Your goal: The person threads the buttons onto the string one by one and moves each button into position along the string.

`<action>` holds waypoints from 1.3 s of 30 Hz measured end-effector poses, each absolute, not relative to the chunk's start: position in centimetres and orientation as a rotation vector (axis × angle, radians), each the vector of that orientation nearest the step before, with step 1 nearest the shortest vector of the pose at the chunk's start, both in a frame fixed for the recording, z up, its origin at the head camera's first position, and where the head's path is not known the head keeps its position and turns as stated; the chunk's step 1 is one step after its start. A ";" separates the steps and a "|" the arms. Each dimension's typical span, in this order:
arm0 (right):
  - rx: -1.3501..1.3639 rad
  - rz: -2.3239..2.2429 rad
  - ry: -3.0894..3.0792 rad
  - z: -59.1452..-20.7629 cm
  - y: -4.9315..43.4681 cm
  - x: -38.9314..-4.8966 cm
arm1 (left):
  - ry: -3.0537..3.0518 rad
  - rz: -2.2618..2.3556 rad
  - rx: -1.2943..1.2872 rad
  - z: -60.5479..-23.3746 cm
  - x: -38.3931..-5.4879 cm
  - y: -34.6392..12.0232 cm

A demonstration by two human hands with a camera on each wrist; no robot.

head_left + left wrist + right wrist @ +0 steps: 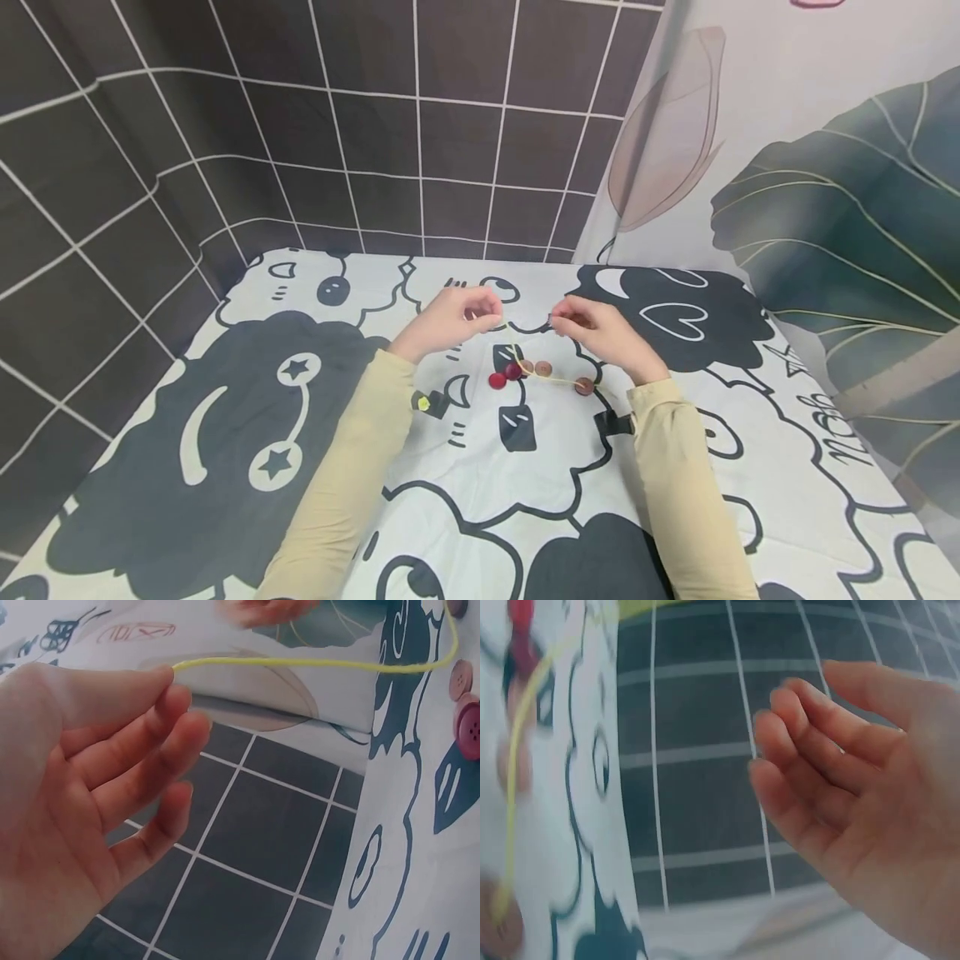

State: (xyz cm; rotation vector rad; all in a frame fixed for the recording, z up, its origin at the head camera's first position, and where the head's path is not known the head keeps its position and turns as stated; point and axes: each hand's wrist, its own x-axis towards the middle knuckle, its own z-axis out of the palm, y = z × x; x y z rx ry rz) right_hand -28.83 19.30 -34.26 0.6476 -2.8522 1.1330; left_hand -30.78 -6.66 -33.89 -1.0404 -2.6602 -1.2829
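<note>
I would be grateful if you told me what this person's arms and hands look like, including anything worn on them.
The left sleeve and the right sleeve match: long, plain beige fabric, lightly creased and ending around the wrists. The left hand and right hand are bare, with no gloves or rings visible.

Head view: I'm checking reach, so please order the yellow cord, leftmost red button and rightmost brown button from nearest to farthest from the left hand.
From the left hand:
1. Yellow cord: pinched at the fingertips.
2. Leftmost red button: below the fingertips in the picture.
3. Rightmost brown button: well over to the right.
</note>
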 end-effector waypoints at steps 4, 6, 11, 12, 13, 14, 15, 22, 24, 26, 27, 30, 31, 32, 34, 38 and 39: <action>0.711 1.291 -2.773 -34.1 17.0 -28.4 | -2.624 -1.291 -1.055 -34.1 -30.8 -6.3; 0.756 1.366 -2.772 -34.2 16.3 -28.3 | -2.612 -1.300 -1.053 -34.3 -30.7 -6.0; 0.774 1.442 -2.809 -34.5 15.9 -27.8 | -2.584 -1.288 -1.063 -34.5 -30.6 -5.3; 0.759 1.426 -2.810 -34.5 16.0 -27.8 | -2.579 -1.283 -1.068 -34.5 -30.6 -5.2; 0.745 1.396 -2.807 -34.5 16.1 -27.7 | -2.571 -1.278 -1.076 -34.5 -30.6 -5.1; 0.722 1.369 -2.803 -34.4 16.1 -27.7 | -2.567 -1.275 -1.082 -34.5 -30.6 -5.0; 0.697 1.334 -2.799 -34.4 16.2 -27.7 | -2.563 -1.277 -1.088 -34.5 -30.6 -4.9; 0.622 1.258 -2.791 -34.4 15.9 -28.0 | -2.587 -1.272 -1.105 -34.5 -30.7 -5.4; 0.628 1.246 -2.793 -34.4 15.7 -28.1 | -2.619 -1.286 -1.118 -34.4 -30.7 -5.7; 0.632 1.235 -2.794 -34.3 15.7 -28.1 | -2.667 -1.304 -1.129 -34.3 -30.8 -5.8; 0.639 1.228 -2.792 -34.3 15.8 -28.2 | -2.695 -1.312 -1.135 -34.2 -30.8 -5.8; 0.649 1.219 -2.788 -34.2 15.9 -28.2 | -2.792 -1.296 -1.156 -34.3 -31.0 -5.8; 0.652 1.213 -2.790 -34.2 15.9 -28.3 | -2.823 -1.284 -1.162 -34.3 -31.1 -5.8; 0.654 1.207 -2.793 -34.2 16.0 -28.3 | -2.853 -1.267 -1.171 -34.4 -31.1 -5.8; 0.659 1.194 -2.801 -34.3 16.1 -28.2 | -2.909 -1.231 -1.182 -34.7 -31.2 -5.6; 0.651 1.205 -2.828 -34.3 16.1 -28.2 | -3.022 -1.143 -1.154 -35.6 -31.2 -5.3; 0.650 1.210 -2.835 -34.3 16.1 -28.2 | -3.058 -1.115 -1.133 -35.9 -31.3 -5.2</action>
